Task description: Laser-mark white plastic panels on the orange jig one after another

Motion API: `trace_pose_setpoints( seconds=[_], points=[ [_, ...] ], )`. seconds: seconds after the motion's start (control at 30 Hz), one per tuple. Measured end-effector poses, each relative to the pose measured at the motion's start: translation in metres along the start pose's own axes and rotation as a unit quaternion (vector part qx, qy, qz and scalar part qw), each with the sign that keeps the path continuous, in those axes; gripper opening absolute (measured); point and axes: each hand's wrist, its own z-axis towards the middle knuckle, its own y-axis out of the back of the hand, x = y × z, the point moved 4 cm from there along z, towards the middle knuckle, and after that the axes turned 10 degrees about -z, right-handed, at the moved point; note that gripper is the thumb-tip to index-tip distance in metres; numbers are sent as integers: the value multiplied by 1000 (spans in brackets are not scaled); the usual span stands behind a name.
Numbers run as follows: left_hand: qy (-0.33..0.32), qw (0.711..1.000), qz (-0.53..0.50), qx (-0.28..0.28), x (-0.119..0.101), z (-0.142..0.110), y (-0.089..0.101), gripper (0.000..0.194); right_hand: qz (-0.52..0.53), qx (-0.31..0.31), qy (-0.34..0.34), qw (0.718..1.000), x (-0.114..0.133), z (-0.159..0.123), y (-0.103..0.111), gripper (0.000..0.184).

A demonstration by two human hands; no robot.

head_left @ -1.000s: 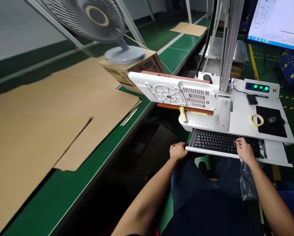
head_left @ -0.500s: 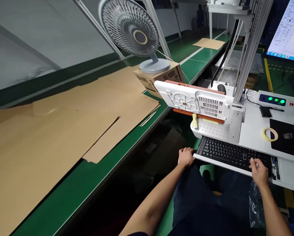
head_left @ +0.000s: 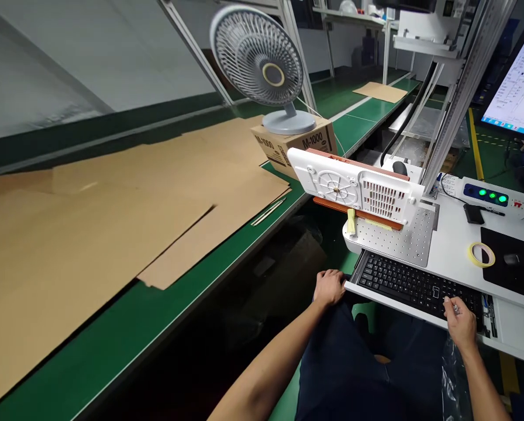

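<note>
My left hand point(head_left: 329, 286) rests with fingers curled at the left end of the pull-out keyboard tray point(head_left: 503, 342), gripping nothing I can name. My right hand point(head_left: 460, 321) lies on the right part of the black keyboard point(head_left: 413, 284), fingers bent onto the keys. Behind the keyboard, a white plastic panel point(head_left: 354, 186) with a vent grille lies on an orange fixture over a perforated metal plate point(head_left: 397, 237).
Flat cardboard sheets point(head_left: 90, 216) cover the green conveyor at left. A grey fan point(head_left: 262, 58) stands on a cardboard box point(head_left: 295, 146). A tape roll point(head_left: 481, 254), mouse point(head_left: 512, 259) on a black pad, a box with green lights point(head_left: 492, 196) and a monitor point(head_left: 519, 82) are at right.
My head has turned up and left, so the view shifted. My right hand moved right along the keyboard. My left hand stayed at the tray's left end.
</note>
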Motion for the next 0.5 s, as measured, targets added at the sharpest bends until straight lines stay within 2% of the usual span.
trace_pose_setpoints(
  seconds=[0.5],
  points=[
    [-9, 1000, 1, -6, -6, -2, 5, 29, -2, -2, 1, 1000, -3, 5, -5, 64]
  ],
)
